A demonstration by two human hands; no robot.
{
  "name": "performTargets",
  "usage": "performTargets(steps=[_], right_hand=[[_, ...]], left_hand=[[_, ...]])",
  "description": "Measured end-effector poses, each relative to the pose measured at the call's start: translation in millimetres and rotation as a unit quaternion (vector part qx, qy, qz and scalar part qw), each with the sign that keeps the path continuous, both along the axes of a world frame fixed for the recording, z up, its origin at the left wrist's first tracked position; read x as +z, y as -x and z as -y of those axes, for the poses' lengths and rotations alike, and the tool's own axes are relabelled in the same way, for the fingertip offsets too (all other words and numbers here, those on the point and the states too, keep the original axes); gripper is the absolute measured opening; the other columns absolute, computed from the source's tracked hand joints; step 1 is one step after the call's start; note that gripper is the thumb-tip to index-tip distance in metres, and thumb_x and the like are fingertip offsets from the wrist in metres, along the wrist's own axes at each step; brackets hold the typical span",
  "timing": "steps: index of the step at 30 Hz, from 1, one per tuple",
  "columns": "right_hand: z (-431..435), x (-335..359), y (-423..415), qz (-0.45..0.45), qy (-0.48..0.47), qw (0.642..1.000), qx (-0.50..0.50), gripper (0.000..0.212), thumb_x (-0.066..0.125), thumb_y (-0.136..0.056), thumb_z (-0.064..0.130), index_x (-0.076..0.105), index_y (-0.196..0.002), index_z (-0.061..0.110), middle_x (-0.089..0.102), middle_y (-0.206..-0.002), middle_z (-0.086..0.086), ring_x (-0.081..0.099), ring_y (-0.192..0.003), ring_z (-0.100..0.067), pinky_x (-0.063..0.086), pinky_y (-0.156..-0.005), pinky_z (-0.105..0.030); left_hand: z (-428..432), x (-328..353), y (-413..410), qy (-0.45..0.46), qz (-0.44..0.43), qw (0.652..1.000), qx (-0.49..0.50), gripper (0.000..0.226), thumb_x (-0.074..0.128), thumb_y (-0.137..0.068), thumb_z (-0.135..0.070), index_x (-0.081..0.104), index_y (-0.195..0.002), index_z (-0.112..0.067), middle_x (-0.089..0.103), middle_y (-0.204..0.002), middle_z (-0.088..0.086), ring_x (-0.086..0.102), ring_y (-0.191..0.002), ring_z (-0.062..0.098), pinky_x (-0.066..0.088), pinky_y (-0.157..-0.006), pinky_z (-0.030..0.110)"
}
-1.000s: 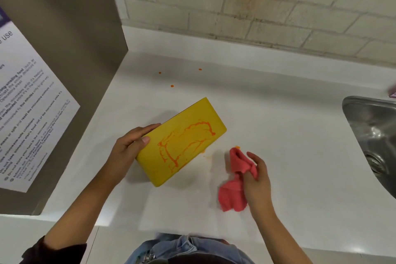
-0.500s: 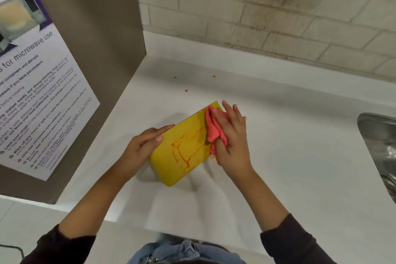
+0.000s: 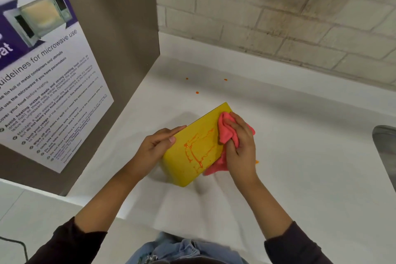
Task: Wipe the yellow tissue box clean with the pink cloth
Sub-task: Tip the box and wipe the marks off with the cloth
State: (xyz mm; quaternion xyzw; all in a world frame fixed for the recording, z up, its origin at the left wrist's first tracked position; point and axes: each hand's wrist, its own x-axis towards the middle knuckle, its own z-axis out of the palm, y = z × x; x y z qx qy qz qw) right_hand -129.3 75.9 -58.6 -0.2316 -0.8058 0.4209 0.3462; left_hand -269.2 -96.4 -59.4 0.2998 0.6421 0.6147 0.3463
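While the left hand (image 3: 157,149) pins the near-left end of the yellow tissue box (image 3: 194,146), the right hand (image 3: 241,144) has the pink cloth (image 3: 227,133) bunched up and pressed onto the far-right end of the box's top face. Box is sitting on the white tabletop (image 3: 300,156), pretty much dead centre in front of the person, tipped a bit, with its long axis running from about 7 o'clock up to 1 o'clock.

Key thing for the next stroke imo: the orange streaks (image 3: 198,149) lie at roughly 8 o'clock from the cloth, right between the two hands, along that long axis. So the wipe wants to drag down and left toward the bracing hand, not sideways off the edge. Right hand is clearly the one doing the work, it's just beside the mess; left is only holding.

Fingers: right-hand fingers (image 3: 232,126) are curled tight, clamped on the cloth. Left-hand fingers (image 3: 171,132) are laid out fairly straight and together against the box's side, thumb on the top edge, gripping the box.

Most of the smear looks untouched, so I'd say the job is barely started. A few orange specks (image 3: 197,92) sit on the tabletop at 12 o'clock from the box too.
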Motion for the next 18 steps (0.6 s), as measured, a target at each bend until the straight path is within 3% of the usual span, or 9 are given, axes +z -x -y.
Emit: performTargets(steps=[2,5,9,15,18], right_hand=[[8,4,12,0.005,0.039,0.999,-0.03,0.044,0.043,-0.087,0.006,0.053,-0.129,0.007,0.047,-0.141,-0.009,0.039,-0.133,-0.02,0.031,-0.113,-0.041],[9,5,10,0.023,-0.038,0.998,0.045,0.043,0.042,-0.09,0.013,0.051,-0.131,0.009,0.045,-0.141,-0.005,0.038,-0.134,-0.018,0.028,-0.114,-0.038],[-8,4,-11,0.047,-0.115,0.98,0.153,0.041,0.042,-0.089,0.014,0.057,-0.126,0.007,0.051,-0.137,-0.008,0.041,-0.131,-0.016,0.03,-0.112,-0.04],[-5,13,5,0.009,0.025,0.999,0.042,0.038,0.046,-0.087,0.018,0.062,-0.12,0.008,0.055,-0.131,-0.003,0.045,-0.126,-0.005,0.033,-0.109,-0.026],[14,11,14,0.036,-0.049,0.996,0.065,0.039,0.047,-0.088,0.006,0.057,-0.126,0.007,0.052,-0.136,-0.006,0.04,-0.131,-0.015,0.028,-0.113,-0.035]], left_hand=[[1,0,-2,0.005,-0.004,1.0,-0.001,0.034,0.046,-0.091,-0.02,0.06,-0.118,-0.034,0.056,-0.121,0.019,0.056,-0.114,0.019,0.044,-0.096,0.032],[1,0,-3,0.009,-0.012,1.0,-0.001,0.037,0.045,-0.086,-0.026,0.058,-0.118,-0.036,0.055,-0.118,0.02,0.055,-0.113,0.023,0.044,-0.097,0.038],[0,-1,0,0.012,-0.012,1.0,-0.014,0.036,0.045,-0.085,-0.029,0.059,-0.117,-0.039,0.057,-0.114,0.018,0.056,-0.11,0.022,0.045,-0.093,0.034],[2,0,6,0.018,-0.016,0.998,-0.05,0.037,0.047,-0.085,-0.027,0.058,-0.117,-0.041,0.061,-0.107,0.005,0.057,-0.107,0.011,0.044,-0.089,0.025],[1,0,6,0.018,-0.014,0.999,-0.039,0.036,0.046,-0.085,-0.028,0.058,-0.116,-0.041,0.061,-0.105,0.004,0.058,-0.105,0.012,0.045,-0.088,0.025]])
